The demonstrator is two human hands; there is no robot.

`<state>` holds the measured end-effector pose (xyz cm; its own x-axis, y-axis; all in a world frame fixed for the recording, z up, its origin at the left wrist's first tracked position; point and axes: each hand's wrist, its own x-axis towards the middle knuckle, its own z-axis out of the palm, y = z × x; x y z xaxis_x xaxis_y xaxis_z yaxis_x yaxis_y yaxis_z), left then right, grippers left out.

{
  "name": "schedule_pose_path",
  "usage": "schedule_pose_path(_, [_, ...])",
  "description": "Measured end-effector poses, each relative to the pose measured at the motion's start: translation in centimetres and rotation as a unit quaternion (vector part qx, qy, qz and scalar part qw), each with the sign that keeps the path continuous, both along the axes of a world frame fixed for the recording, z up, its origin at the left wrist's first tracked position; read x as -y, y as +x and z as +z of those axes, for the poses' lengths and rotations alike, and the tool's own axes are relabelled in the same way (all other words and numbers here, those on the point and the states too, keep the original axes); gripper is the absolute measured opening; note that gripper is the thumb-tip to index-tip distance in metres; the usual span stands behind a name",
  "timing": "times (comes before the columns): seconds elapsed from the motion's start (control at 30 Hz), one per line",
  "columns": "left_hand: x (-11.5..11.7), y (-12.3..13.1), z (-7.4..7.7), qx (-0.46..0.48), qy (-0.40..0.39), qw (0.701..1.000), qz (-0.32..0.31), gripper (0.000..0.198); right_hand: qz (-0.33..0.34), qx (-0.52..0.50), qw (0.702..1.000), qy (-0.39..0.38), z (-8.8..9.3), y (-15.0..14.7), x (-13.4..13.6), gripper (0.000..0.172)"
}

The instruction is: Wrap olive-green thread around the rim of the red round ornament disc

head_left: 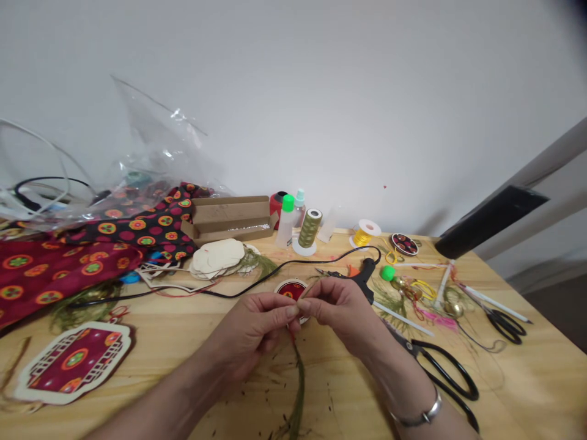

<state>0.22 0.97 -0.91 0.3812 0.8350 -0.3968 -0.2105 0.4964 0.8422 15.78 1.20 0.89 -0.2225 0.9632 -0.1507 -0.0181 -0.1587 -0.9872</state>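
Note:
My left hand [263, 321] and my right hand [337, 305] meet at the middle of the table, each closed in a pinch with fingertips almost touching. From beneath the left fingers a red cord [291, 335] runs down to a long olive-green tassel [298, 391], which trails toward the table's near side. What the right thumb and finger pinch is too small to make out. Right behind the fingertips lies a round ornament [290, 287] with dark red patterned cloth and a pale rim, partly covered by the hands.
A black glue gun [364, 278] with its cable lies behind my right hand. Large black-handled scissors [444, 366] rest by my right forearm. A cloth-covered wooden ornament [76, 360] lies at left. Farther back stand an olive thread spool [310, 229], a yellow cord spool [365, 232] and a cardboard box [232, 220].

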Motion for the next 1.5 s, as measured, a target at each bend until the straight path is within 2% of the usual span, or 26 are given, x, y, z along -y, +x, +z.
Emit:
schedule_pose_path(0.67, [-0.12, -0.07, -0.01, -0.023, 0.016, 1.0, 0.0, 0.013, -0.006, -0.015, 1.0, -0.016, 0.18, -0.13, 0.05, 0.013])
schedule_pose_path(1.03, [0.13, -0.21, 0.29, -0.082, 0.077, 0.994, -0.014, 0.018, 0.001, 0.01, 1.0, -0.02, 0.15, 0.15, -0.1, 0.015])
schedule_pose_path(1.27, [-0.05, -0.07, -0.1, -0.037, 0.053, 0.998, 0.014, 0.012, 0.007, -0.048, 0.998, -0.048, 0.2, 0.09, -0.2, 0.019])
schedule_pose_path(1.5, [-0.18, -0.01, 0.44, -0.041, 0.069, 0.996, 0.045, 0.015, 0.022, 0.088, 0.996, 0.019, 0.1, 0.4, -0.31, 0.017])
